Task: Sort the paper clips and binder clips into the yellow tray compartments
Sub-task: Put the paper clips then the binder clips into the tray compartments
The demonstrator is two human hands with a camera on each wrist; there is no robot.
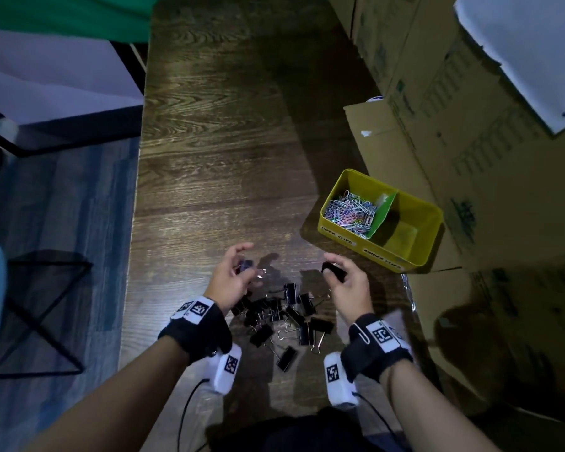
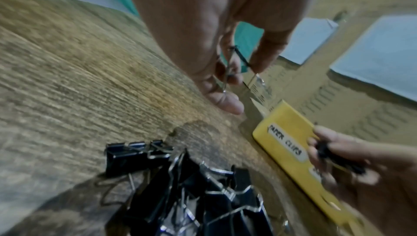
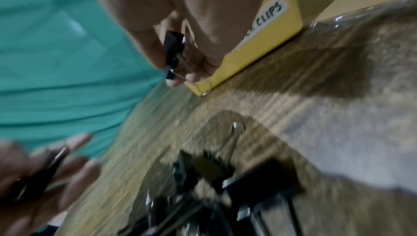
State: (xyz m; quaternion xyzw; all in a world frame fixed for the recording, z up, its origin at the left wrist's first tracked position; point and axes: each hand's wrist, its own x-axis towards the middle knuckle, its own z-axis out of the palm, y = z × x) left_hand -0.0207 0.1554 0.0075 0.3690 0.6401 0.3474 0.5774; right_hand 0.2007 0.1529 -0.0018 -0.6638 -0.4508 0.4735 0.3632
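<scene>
A yellow tray [image 1: 340, 234] stands at the right of the wooden table. Its left compartment holds coloured paper clips [image 1: 351, 210]; the right compartment [image 1: 405, 234], past a green divider, looks bare. Several black binder clips [image 1: 282, 316] lie heaped near the front edge. My left hand [image 1: 234, 275] hovers above the heap's left side and pinches a binder clip [image 1: 247, 265] by its wire handle [image 2: 228, 68]. My right hand [image 1: 346, 282] holds another black binder clip [image 1: 333, 271], seen in the right wrist view between thumb and fingers [image 3: 173, 50], just short of the tray's labelled wall [image 3: 266, 22].
Cardboard boxes [image 1: 454, 125] crowd the table's right edge behind and beside the tray. A black wire stool [image 1: 43, 308] stands on the floor to the left. Bare wood table [image 1: 225, 141] stretches away beyond the hands.
</scene>
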